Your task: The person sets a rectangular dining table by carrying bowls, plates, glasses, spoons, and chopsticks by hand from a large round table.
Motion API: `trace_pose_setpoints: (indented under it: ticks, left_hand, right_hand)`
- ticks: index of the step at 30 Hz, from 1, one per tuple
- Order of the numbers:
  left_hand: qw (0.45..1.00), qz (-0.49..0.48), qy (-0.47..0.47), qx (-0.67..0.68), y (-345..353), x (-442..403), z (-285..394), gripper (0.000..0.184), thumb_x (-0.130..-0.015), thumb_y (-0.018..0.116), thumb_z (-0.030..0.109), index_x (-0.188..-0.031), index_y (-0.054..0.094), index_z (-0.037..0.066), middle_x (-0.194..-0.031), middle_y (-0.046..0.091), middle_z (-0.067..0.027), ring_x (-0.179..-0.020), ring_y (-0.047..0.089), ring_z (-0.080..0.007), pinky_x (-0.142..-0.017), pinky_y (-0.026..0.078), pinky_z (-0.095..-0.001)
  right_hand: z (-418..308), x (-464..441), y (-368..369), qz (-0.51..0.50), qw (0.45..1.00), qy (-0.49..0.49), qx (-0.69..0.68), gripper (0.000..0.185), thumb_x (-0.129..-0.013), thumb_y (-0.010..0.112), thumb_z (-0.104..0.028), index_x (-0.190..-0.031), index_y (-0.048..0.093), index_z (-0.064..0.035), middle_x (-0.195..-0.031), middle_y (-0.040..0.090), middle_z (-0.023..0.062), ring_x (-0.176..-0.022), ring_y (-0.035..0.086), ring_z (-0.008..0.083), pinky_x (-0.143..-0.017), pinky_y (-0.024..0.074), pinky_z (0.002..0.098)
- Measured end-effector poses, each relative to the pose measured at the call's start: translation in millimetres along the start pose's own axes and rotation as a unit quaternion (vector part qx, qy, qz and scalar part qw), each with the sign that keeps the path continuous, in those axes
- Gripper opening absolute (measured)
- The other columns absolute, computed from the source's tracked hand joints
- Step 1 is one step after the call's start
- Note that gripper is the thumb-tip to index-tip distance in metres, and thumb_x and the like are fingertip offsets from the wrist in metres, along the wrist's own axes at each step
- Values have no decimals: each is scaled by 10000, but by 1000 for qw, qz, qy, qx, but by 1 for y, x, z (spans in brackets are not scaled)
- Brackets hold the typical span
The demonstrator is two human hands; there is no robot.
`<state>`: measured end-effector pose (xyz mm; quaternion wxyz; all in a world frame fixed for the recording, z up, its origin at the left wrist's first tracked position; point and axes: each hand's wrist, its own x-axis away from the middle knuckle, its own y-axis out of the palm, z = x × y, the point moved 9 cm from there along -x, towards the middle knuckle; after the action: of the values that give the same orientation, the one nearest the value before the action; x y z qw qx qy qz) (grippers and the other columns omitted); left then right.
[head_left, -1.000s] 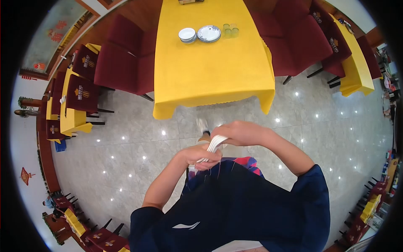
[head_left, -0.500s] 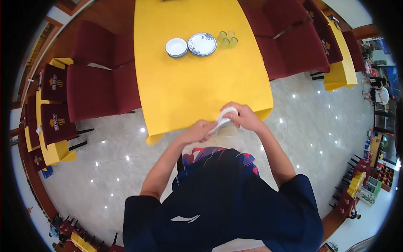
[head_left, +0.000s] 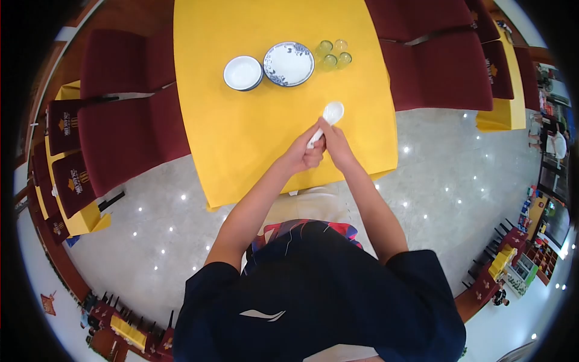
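Observation:
Over the near part of the yellow-covered table, a white soup spoon points its bowl end away from me. I cannot tell whether it is one spoon or a nested stack. My left hand is closed around the lower handle. At the neck, just below the spoon's bowl, my right hand has its fingers closed on it. Farther up the table, apart from both hands, are white bowls stacked beside patterned blue-and-white plates.
Several greenish glasses stand right of the plates. Dark red chairs line both long sides, with a left chair and a right chair near the table. Grey shiny floor surrounds the near end.
Both hands have moved forward from the table's near edge to over the tabletop, carrying the spoon. Its bowl end now extends clear of my fingers. My view has shifted closer to the table.

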<state>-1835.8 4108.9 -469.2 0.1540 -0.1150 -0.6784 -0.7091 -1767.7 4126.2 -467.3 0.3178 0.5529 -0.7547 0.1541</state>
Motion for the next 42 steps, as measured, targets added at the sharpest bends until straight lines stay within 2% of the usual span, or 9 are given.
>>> trace_pose_setpoints:
  ticks: [6, 9, 11, 12, 14, 20, 22, 29, 42]
  left_hand:
    - [975, 193, -5, -109, -47, -35, 59, 626, -973, 347, 655, -651, 451, 129, -469, 301, 70, -361, 241, -64, -348, 171, -229]
    - [916, 253, 16, -312, -70, -29, 93, 681, -981, 346, 628, -682, 562, 55, -458, 429, 9, -371, 389, -119, -383, 306, -276]
    - [730, 419, 69, -536, -84, -6, 132, 734, -988, 339, 599, -705, 637, -9, -493, 547, -78, -436, 544, -175, -495, 441, -321]
    - [729, 420, 65, -536, -94, -2, 129, 734, -988, 339, 599, -705, 637, -9, -493, 547, -78, -436, 544, -175, -495, 441, -321]
    - [712, 470, 91, -513, -117, 23, 123, 738, -990, 368, 571, -683, 650, -37, -517, 584, -126, -512, 628, -196, -601, 498, -337]
    - [733, 519, 84, -432, -213, 86, 39, 653, -1008, 427, 496, -655, 622, -17, -491, 559, -90, -409, 554, -166, -440, 437, -306]
    - [806, 481, 93, -331, -232, 95, 18, 634, -1020, 419, 474, -635, 596, 1, -478, 542, -76, -353, 482, -135, -358, 354, -271]
    - [816, 472, 80, -324, -222, 90, 23, 614, -1024, 421, 457, -650, 582, -2, -461, 520, -77, -328, 420, -117, -338, 316, -253]
    - [825, 469, 72, -308, -225, 92, 22, 584, -1024, 437, 429, -643, 577, 9, -475, 545, -95, -323, 441, -125, -320, 326, -259]
  right_hand:
    - [-4, -78, -14, 49, 997, 24, 47, 508, -984, 510, -459, -709, 577, -37, -579, 555, 37, -537, 517, 95, -506, 378, 259]
    - [3, -116, -8, 9, 995, 28, 95, 541, -974, 520, -462, -710, 589, 5, -596, 588, 81, -538, 559, 146, -515, 430, 316]
    - [-25, -137, -14, 99, 953, -146, 245, 533, -960, 531, -449, -757, 619, 37, -660, 643, 162, -595, 639, 274, -575, 492, 403]
    - [-23, -148, -17, 99, 955, -142, 242, 533, -960, 531, -449, -757, 619, 37, -660, 643, 162, -595, 639, 274, -575, 492, 403]
    - [-30, -163, -30, 171, 897, -145, 381, 520, -930, 542, -450, -786, 660, 35, -719, 658, 234, -697, 659, 416, -630, 520, 490]
    - [-27, -182, -48, 203, 875, -68, 434, 511, -935, 536, -441, -807, 663, 37, -803, 662, 258, -771, 661, 422, -662, 522, 508]
    - [-24, -188, -46, 206, 874, -94, 429, 513, -934, 538, -443, -810, 661, 39, -809, 663, 256, -774, 660, 425, -662, 522, 510]
    - [-36, -202, -41, 264, 868, -101, 409, 543, -924, 556, -489, -787, 663, 26, -802, 664, 249, -780, 658, 426, -666, 521, 508]
    - [-29, -225, -44, 200, 902, -50, 379, 721, -895, 462, -678, -789, 666, 5, -829, 676, 237, -833, 660, 401, -715, 510, 483]
